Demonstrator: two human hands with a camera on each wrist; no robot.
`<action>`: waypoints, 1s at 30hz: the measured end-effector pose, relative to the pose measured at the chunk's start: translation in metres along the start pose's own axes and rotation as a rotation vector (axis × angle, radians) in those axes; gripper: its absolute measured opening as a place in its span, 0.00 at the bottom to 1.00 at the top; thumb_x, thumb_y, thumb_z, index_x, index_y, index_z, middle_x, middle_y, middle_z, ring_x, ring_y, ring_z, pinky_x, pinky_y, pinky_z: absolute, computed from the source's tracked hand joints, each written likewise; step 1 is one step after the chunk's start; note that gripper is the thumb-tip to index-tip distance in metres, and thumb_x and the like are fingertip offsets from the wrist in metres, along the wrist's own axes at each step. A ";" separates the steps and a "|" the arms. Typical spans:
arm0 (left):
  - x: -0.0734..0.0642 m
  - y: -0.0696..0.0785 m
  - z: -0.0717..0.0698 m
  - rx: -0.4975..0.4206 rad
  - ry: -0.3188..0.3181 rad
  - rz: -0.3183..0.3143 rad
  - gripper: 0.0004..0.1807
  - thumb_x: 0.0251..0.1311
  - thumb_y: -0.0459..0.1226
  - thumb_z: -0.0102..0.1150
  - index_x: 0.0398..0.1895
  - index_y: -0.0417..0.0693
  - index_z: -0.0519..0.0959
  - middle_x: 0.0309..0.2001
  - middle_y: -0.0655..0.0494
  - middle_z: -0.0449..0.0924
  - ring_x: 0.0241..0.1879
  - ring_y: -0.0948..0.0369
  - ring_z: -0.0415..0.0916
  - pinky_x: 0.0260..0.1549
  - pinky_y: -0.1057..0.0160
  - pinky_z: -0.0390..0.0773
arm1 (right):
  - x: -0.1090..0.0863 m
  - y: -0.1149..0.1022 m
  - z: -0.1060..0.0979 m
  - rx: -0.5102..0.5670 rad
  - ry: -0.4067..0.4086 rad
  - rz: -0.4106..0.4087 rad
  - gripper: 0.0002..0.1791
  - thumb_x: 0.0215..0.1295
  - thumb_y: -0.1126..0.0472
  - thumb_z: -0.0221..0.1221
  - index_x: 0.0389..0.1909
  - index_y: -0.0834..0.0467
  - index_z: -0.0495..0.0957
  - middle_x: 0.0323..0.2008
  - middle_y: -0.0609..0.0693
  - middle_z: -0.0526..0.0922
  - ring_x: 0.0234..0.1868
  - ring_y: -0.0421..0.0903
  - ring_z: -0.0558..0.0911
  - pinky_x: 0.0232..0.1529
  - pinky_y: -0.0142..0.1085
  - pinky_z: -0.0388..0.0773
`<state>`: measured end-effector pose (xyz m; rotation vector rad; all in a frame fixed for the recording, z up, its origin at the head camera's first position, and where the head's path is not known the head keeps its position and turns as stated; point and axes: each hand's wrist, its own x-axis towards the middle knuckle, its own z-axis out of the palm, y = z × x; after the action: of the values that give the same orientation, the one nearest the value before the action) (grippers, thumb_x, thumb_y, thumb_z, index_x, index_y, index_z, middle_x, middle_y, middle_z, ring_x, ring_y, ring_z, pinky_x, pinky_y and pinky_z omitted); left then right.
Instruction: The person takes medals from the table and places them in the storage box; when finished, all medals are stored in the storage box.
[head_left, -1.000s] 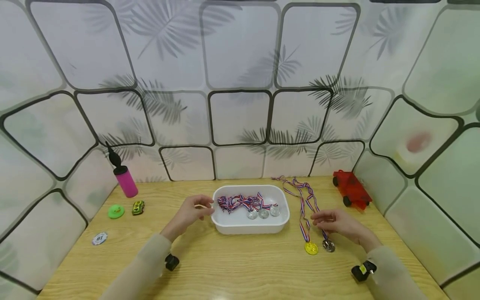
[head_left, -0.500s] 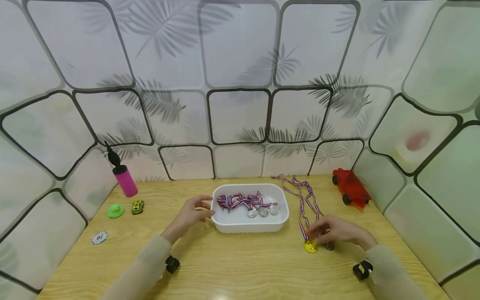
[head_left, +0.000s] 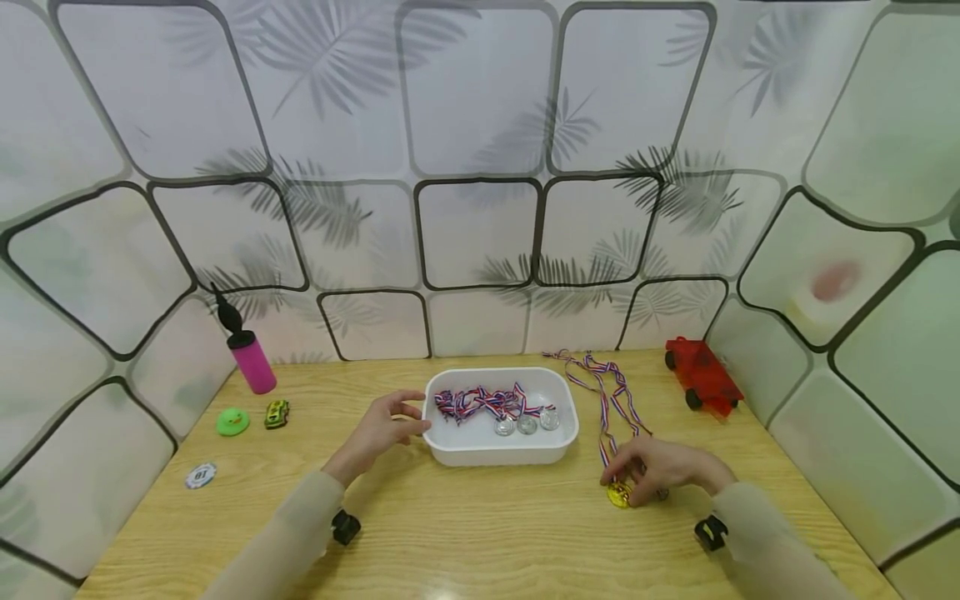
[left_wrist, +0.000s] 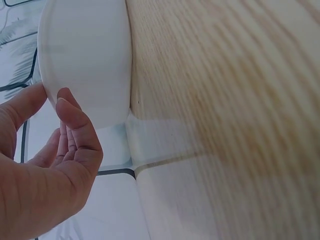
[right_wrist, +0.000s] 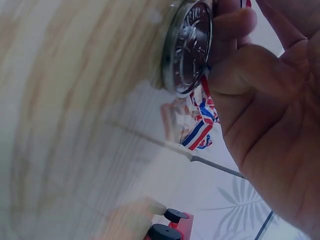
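Note:
My left hand [head_left: 386, 429] is at the left end of a white tray [head_left: 498, 457], its fingers loosely bent and a fingertip touching the rim. In the left wrist view, thumb and forefinger lie by the tray wall [left_wrist: 90, 55]. Inside are several tangled striped ribbons [head_left: 480, 403] and silver medals [head_left: 527, 425]. My right hand [head_left: 663, 467] reaches down over a gold medal [head_left: 618, 495], thumb and fingers spread around it; a firm hold is not visible. Beside it, a dark silver medal [right_wrist: 189, 50] is mostly hidden under the hand in the head view.
Medal ribbons [head_left: 603, 400] trail back across the wooden table [head_left: 465, 533]. A red toy car [head_left: 703, 379] stands at the right rear. Left are a pink pump [head_left: 253, 365], green duck toy [head_left: 232, 422], small yellow-green car [head_left: 277, 414] and poker chip [head_left: 200, 476]. Patterned fabric walls surround the table.
From beside the ribbons, my right hand has moved down and left to the gold medal, covering most of the dark silver one. My left hand stays at the tray.

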<state>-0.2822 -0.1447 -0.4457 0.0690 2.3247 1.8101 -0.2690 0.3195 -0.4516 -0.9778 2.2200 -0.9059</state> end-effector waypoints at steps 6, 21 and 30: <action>0.001 0.000 0.000 0.010 0.007 -0.004 0.29 0.55 0.29 0.68 0.62 0.40 0.74 0.42 0.45 0.79 0.32 0.60 0.79 0.29 0.62 0.79 | 0.004 -0.001 0.004 -0.026 0.026 0.028 0.18 0.49 0.65 0.72 0.44 0.55 0.84 0.35 0.46 0.80 0.27 0.32 0.72 0.26 0.26 0.72; 0.001 0.000 -0.001 -0.016 -0.003 -0.004 0.30 0.55 0.28 0.67 0.63 0.38 0.72 0.42 0.44 0.78 0.33 0.59 0.80 0.31 0.60 0.82 | 0.011 -0.008 0.008 -0.035 0.100 0.037 0.15 0.56 0.64 0.70 0.46 0.56 0.83 0.34 0.49 0.81 0.30 0.34 0.74 0.30 0.28 0.74; 0.000 0.000 0.000 -0.014 -0.003 -0.001 0.30 0.55 0.28 0.67 0.63 0.37 0.71 0.41 0.44 0.78 0.32 0.59 0.80 0.31 0.60 0.83 | 0.011 -0.005 0.004 0.164 0.126 0.056 0.17 0.62 0.66 0.64 0.52 0.64 0.79 0.31 0.51 0.81 0.20 0.39 0.79 0.21 0.35 0.81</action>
<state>-0.2825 -0.1445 -0.4456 0.0680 2.3092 1.8241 -0.2703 0.3071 -0.4530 -0.7990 2.2223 -1.1314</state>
